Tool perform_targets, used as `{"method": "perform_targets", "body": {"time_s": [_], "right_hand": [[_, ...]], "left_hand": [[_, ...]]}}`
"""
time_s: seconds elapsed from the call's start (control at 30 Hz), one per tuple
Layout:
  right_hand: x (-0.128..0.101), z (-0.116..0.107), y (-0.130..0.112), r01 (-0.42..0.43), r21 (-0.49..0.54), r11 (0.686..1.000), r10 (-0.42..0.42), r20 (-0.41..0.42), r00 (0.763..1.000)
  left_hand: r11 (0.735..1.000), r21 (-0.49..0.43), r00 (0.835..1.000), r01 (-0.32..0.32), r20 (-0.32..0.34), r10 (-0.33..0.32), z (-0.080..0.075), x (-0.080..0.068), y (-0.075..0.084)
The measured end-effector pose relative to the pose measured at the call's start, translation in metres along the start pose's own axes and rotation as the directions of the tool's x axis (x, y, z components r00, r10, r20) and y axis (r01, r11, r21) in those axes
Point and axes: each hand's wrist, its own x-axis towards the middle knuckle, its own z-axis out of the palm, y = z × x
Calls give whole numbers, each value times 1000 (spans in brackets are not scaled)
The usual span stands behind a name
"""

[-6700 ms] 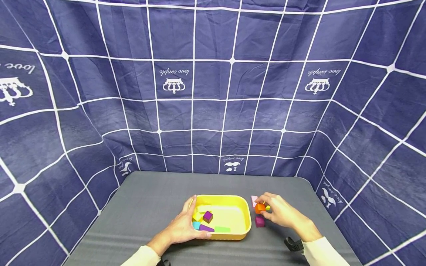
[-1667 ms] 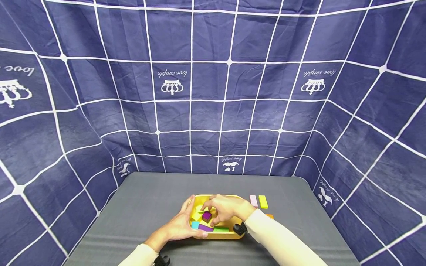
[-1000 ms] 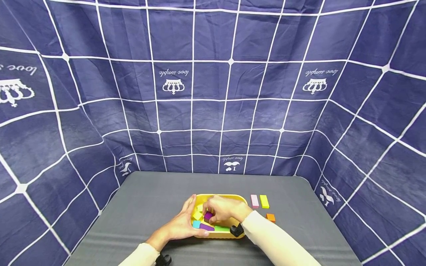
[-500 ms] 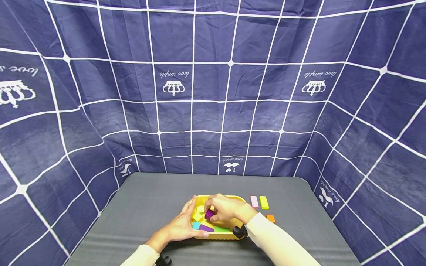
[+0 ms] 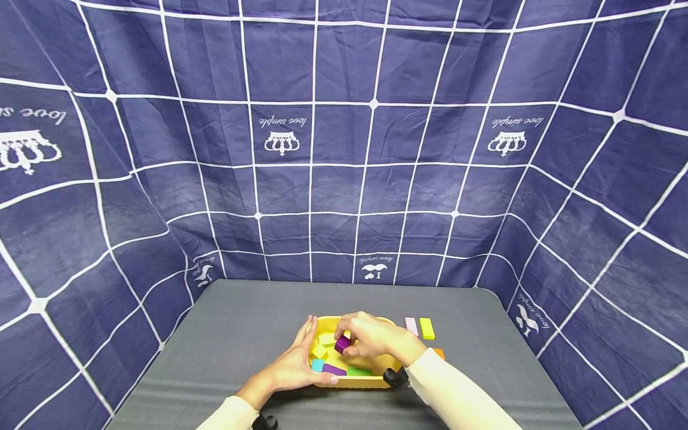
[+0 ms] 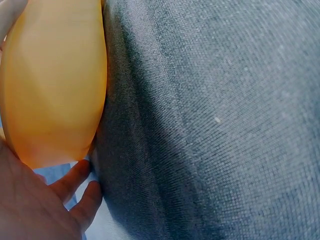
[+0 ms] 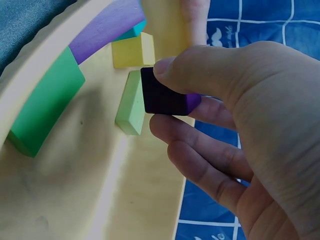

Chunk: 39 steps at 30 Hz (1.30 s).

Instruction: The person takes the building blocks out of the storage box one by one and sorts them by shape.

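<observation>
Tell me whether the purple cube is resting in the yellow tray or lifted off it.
Lifted. The right hand pinches the purple cube between thumb and fingers, clear above the floor of the yellow tray; the other blocks lie on that floor.

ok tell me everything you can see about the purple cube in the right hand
The purple cube is a small block with flat faces and sharp edges, matt, like painted wood or foam. One face looks near black in shadow; another shows bright purple. The right hand pinches it between thumb and fingers, lifted clear above the floor of the yellow tray, over the light green block. Only the hand touches it.
</observation>
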Motion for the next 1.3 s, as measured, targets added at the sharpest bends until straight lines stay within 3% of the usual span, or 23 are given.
{"method": "perform_targets", "body": {"time_s": [0.17, 0.43, 0.9, 1.3], "right_hand": [[-8, -7, -3, -20, -13, 1000, 20, -21, 1000], [-22, -14, -1, 38, -4, 999, -38, -65, 997], [-47, -28, 2, 50, -21, 999, -53, -175, 983], [-72, -33, 9, -12, -7, 1000, 10, -219, 976]], "left_hand": [[1000, -6, 1000, -16, -8, 16, 0, 0, 1], [1000, -11, 1000, -8, 0, 8, 1, 0, 0], [1000, -15, 1000, -8, -10, 8, 0, 1, 0], [1000, -6, 1000, -9, -22, 9, 0, 1, 2]]}}
